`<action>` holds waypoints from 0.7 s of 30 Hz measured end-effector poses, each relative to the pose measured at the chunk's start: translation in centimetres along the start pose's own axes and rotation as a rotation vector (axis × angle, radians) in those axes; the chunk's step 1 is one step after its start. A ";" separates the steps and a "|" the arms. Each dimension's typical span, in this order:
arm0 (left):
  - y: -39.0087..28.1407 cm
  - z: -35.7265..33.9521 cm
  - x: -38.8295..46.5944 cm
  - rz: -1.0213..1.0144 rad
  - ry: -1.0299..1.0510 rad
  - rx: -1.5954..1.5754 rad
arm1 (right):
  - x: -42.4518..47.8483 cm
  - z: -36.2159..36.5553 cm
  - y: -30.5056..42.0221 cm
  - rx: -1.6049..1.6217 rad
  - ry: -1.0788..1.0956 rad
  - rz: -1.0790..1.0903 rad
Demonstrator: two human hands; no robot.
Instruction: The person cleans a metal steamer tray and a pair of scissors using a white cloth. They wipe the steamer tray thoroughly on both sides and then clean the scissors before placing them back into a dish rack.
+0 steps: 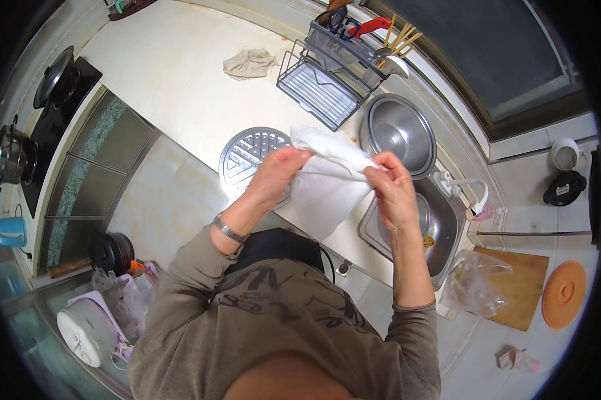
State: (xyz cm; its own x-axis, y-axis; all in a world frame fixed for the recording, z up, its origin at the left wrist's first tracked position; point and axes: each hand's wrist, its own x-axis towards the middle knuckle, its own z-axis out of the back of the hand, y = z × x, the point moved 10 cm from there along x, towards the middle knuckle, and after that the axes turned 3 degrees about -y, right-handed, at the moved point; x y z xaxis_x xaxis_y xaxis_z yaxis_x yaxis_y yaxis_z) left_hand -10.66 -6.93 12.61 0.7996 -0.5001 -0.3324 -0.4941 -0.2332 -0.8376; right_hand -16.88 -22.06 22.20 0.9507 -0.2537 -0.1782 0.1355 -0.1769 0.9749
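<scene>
A white cloth (325,195) is stretched between my two hands, in front of my body and over the counter's near edge. My left hand (275,172) pinches its left side; my right hand (393,187) grips the right side. Its upper part is folded over, and the lower part hangs down. Behind the cloth and my left hand, a round perforated metal steamer plate (250,155) lies partly hidden on the counter. Beyond my right hand stands a stainless steel pot (400,130), its inside visible. My right forearm covers part of the metal sink (443,220).
A grey wire rack (325,90) with utensils and chopsticks stands at the back of the counter (175,65). Near it lies a crumpled beige cloth (250,64). A white faucet (473,187) reaches over the sink. Pots sit on the black cooktop (55,120). A wooden cutting board (523,285) is at right.
</scene>
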 end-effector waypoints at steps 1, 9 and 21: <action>-1.5 1.0 -0.2 -0.145 -0.012 -0.027 | 0.2 2.1 0.0 0.002 -0.068 0.032; -3.5 0.8 0.0 -0.106 0.089 -0.084 | 0.0 3.3 2.2 0.162 -0.022 0.164; 0.0 -3.1 1.6 0.052 0.262 0.047 | 0.2 5.3 9.0 0.206 -0.110 0.358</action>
State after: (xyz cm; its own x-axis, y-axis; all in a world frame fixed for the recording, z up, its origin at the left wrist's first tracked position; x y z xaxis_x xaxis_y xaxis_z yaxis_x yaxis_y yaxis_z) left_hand -10.46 -10.29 13.45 0.6547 -0.7108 -0.2572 -0.5109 -0.1654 -0.8436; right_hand -16.93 -28.75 30.26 0.8907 -0.4317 0.1425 -0.2667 -0.2424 0.9328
